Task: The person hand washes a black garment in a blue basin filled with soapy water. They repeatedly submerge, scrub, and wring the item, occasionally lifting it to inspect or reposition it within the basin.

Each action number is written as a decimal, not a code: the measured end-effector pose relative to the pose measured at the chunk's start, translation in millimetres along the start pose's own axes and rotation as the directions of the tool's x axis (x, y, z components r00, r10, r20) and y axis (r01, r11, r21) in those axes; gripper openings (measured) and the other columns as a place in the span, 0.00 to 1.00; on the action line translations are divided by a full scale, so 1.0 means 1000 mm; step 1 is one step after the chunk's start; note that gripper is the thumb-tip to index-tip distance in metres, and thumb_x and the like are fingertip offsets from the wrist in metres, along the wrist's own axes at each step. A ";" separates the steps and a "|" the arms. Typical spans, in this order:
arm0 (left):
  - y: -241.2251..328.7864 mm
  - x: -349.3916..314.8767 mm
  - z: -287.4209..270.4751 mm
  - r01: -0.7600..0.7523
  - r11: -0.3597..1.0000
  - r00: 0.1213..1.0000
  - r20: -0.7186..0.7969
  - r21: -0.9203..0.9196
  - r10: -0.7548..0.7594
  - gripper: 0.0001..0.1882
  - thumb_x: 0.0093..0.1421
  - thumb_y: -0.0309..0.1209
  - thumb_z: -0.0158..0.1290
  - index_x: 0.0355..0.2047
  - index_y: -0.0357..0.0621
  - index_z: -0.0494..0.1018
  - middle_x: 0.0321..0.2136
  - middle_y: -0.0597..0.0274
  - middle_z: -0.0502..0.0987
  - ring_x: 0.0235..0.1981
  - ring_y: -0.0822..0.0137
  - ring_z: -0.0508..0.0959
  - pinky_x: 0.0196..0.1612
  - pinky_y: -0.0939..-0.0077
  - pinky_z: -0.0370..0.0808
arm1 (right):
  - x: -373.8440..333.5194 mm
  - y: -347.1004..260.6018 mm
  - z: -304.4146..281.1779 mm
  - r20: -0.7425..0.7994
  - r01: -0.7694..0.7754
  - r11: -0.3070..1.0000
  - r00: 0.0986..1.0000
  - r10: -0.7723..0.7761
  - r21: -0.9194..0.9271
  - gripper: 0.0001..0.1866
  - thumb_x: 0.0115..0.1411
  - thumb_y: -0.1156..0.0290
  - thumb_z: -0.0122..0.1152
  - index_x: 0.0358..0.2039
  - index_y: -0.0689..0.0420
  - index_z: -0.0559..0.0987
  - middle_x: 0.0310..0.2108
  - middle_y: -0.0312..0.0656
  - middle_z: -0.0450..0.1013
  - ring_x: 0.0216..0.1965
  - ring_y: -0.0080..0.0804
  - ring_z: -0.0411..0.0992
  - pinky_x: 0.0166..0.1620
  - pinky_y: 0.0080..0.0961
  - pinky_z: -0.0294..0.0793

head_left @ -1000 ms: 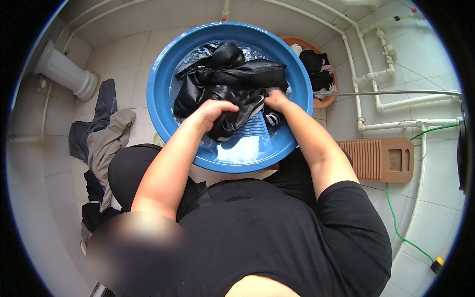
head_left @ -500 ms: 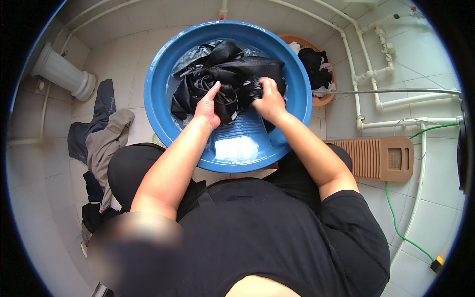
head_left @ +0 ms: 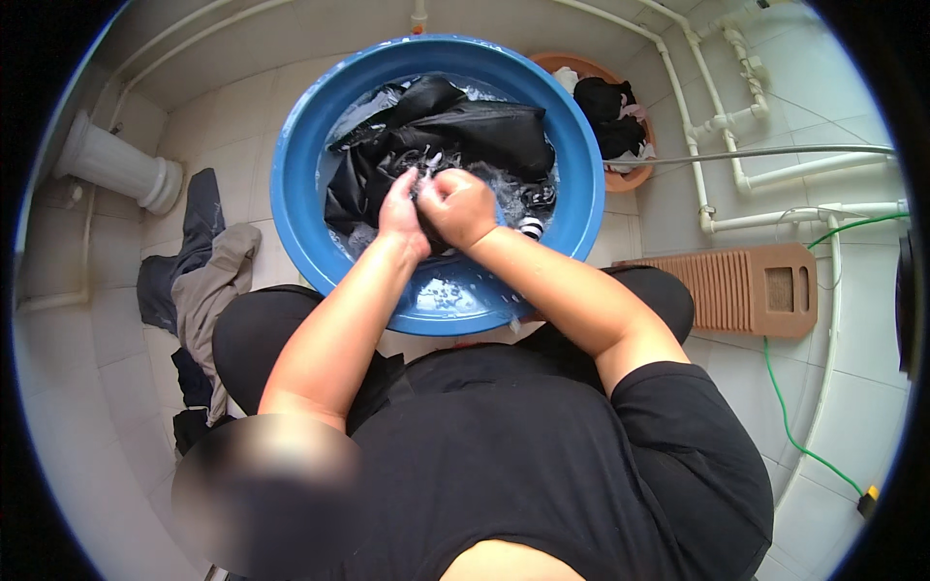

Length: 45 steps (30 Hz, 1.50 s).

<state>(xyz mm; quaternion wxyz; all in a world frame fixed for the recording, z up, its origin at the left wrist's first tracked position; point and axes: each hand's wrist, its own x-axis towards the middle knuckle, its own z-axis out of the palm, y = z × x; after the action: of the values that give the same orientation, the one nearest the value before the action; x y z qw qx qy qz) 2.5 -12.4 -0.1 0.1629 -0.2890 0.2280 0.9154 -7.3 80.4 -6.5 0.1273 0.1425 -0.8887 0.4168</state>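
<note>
A large blue round tub (head_left: 294, 184) stands before me, holding soapy water and a heap of wet black clothing (head_left: 475, 131). My left hand (head_left: 402, 221) and my right hand (head_left: 461, 208) meet over the near part of the heap. Closed into a fist, the right one grips a bunched black garment (head_left: 426, 163) with light specks on it. The left hand presses the same bunch from the other side, its fingertips partly hidden by cloth. Black-and-white striped fabric (head_left: 531, 228) shows at the tub's right. Below my wrists, the ridged slope (head_left: 446, 295) is wet and partly covered.
An orange basin (head_left: 635, 179) with dark and light clothes stands beyond the tub on the right. A brown washboard (head_left: 727, 290) lies near my right knee. Grey and beige trousers (head_left: 218, 266) lie on the floor at left. White pipes (head_left: 697, 184) and a green cord (head_left: 783, 416) run along the right.
My right hand has moved left, bringing its black cloth against my left hand. More dark cloth now covers the ridged slope, and striped fabric has come into view at the right.
</note>
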 end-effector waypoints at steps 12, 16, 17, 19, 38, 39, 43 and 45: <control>0.019 0.005 -0.003 -0.083 0.996 0.985 0.152 -0.037 0.087 0.15 0.56 0.39 0.49 0.38 0.40 0.72 0.35 0.58 0.77 0.34 0.63 0.77 0.40 0.69 0.75 | 0.047 0.086 -0.054 0.312 -0.008 0.930 0.941 0.131 -0.369 0.29 0.51 0.39 0.49 0.36 0.53 0.76 0.37 0.45 0.72 0.40 0.42 0.71 0.42 0.35 0.69; 0.015 0.019 -0.016 -0.040 0.998 0.997 -0.062 0.041 0.043 0.12 0.57 0.34 0.48 0.37 0.38 0.72 0.33 0.56 0.77 0.33 0.61 0.77 0.40 0.67 0.74 | 0.036 0.121 -0.067 0.634 0.151 0.709 0.601 0.487 -0.688 0.26 0.55 0.46 0.47 0.39 0.56 0.77 0.42 0.46 0.72 0.44 0.44 0.70 0.46 0.35 0.68; 0.013 0.017 -0.018 0.013 0.999 0.999 -0.048 0.048 -0.011 0.12 0.57 0.33 0.47 0.37 0.37 0.72 0.33 0.55 0.77 0.33 0.59 0.77 0.40 0.66 0.74 | 0.033 0.127 -0.060 0.670 0.191 0.694 0.525 0.526 -0.695 0.23 0.56 0.50 0.46 0.38 0.57 0.77 0.42 0.47 0.72 0.45 0.43 0.70 0.46 0.35 0.69; 0.010 0.026 -0.024 0.035 0.997 0.999 -0.031 0.066 -0.033 0.14 0.57 0.34 0.48 0.40 0.37 0.71 0.36 0.53 0.76 0.36 0.57 0.76 0.42 0.60 0.73 | 0.037 0.139 -0.046 0.761 0.357 0.674 0.355 0.542 -0.647 0.19 0.55 0.60 0.44 0.39 0.57 0.77 0.45 0.46 0.71 0.47 0.42 0.70 0.46 0.34 0.69; -0.006 -0.006 -0.005 -0.018 0.999 0.995 -0.098 0.034 0.022 0.17 0.60 0.45 0.41 0.32 0.45 0.71 0.29 0.61 0.75 0.31 0.67 0.75 0.35 0.73 0.73 | 0.002 -0.011 0.001 -0.004 0.021 0.993 1.000 -0.020 0.113 0.13 0.43 0.61 0.63 0.23 0.57 0.73 0.23 0.46 0.72 0.24 0.41 0.70 0.30 0.30 0.70; -0.004 -0.009 -0.002 0.095 0.995 0.995 0.030 0.006 -0.095 0.17 0.59 0.43 0.42 0.36 0.44 0.71 0.33 0.58 0.75 0.36 0.64 0.75 0.41 0.71 0.72 | 0.012 -0.004 -0.003 0.044 -0.332 0.933 0.943 0.329 0.141 0.15 0.46 0.59 0.61 0.24 0.58 0.74 0.22 0.48 0.72 0.23 0.43 0.72 0.29 0.31 0.71; -0.006 0.003 -0.020 0.033 0.999 0.996 0.083 -0.028 -0.030 0.16 0.58 0.46 0.43 0.31 0.46 0.71 0.28 0.62 0.74 0.32 0.65 0.74 0.39 0.70 0.71 | -0.001 -0.027 -0.002 -0.062 0.127 0.985 0.991 -0.121 0.113 0.10 0.43 0.61 0.58 0.19 0.54 0.74 0.19 0.45 0.71 0.24 0.44 0.71 0.27 0.34 0.70; -0.012 -0.005 -0.027 -0.172 0.983 0.968 0.175 -0.069 0.182 0.17 0.58 0.47 0.43 0.26 0.47 0.69 0.28 0.61 0.73 0.32 0.66 0.73 0.38 0.71 0.70 | -0.011 -0.048 -0.006 0.009 0.173 0.978 0.985 -0.175 0.115 0.08 0.42 0.64 0.59 0.17 0.54 0.72 0.18 0.44 0.69 0.22 0.41 0.70 0.26 0.33 0.69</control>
<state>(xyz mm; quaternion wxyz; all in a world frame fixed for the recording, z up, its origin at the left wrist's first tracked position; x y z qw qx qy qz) 24.2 -16.6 -20.8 0.0927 -0.1875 0.2128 0.9544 20.4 57.3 27.1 0.1467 0.2305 -0.8489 0.4525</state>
